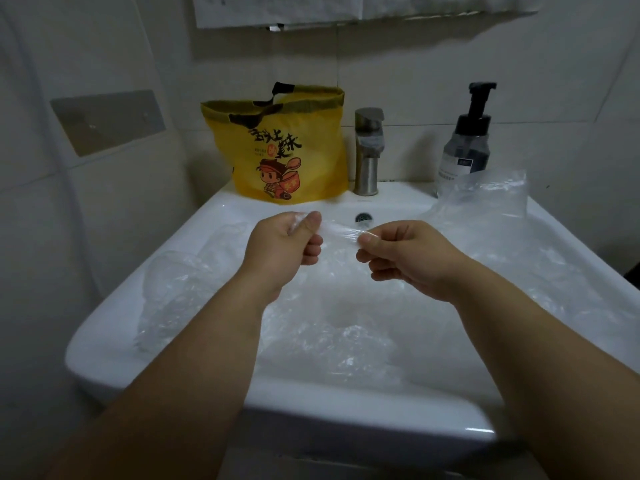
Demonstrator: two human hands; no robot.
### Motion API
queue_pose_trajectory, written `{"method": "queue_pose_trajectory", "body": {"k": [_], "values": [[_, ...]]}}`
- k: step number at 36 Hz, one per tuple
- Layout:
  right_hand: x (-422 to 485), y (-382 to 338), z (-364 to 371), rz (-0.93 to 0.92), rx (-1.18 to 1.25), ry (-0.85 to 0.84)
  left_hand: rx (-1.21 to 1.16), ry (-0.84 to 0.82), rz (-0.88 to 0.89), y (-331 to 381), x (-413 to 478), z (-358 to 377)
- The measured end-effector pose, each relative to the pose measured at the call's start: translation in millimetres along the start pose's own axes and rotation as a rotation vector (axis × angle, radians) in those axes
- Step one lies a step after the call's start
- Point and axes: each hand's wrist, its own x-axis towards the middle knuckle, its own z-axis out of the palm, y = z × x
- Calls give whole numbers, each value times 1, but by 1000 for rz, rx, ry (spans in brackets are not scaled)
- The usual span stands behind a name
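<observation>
Sink (346, 422): white, fixed against a tiled wall, front rim nearest the camera.

Plastic (346, 341): clear, crumpled sheets fill most of the basin. They spill over the left rim, and one piece lies on the right rear corner.

Bag (287, 150): yellow with black handles and a cartoon print. It stands upright on the rear ledge of the sink, left of the tap and just beside it.

Left hand (280, 247): over the basin, left of centre, fingers curled. The grip is closed, with the thumb pressing one end of the strip against the forefinger.

Right hand (408, 258): level with the left and near it, not touching it. The grip is closed in a pinch on the other end.

Bottle (467, 140): dark pump dispenser at the right rear corner, its foot partly hidden by plastic.

Tap (369, 150): metal, upright, rear centre.

Strip (341, 233): thin clear film, pulled taut between the two hands. It is held in the air above the basin, in front of the overflow hole (363, 217).
</observation>
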Motion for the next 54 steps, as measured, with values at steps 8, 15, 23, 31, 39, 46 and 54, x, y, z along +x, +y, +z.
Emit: {"method": "queue_pose_trajectory", "body": {"k": [8,15,23,31,39,46,54], "values": [[-1,-9,-1,-41,-30,40,-80,-35,-7,16,2,-3],[14,-43,-8,-66,-54,22,-45,-143,4,44,21,-21],[49,-83,-4,-223,-50,140,16,-41,120,72,58,-36],[89,-125,-6,-381,-210,335,-236,4,128,92,87,-52],[142,-157,-4,-446,-413,510,-88,289,102,94,110,-75],[152,-170,4,-282,-574,400,-44,242,65,88,101,-78],[100,-139,26,-351,-454,368,121,135,-20,72,59,-78]]}}
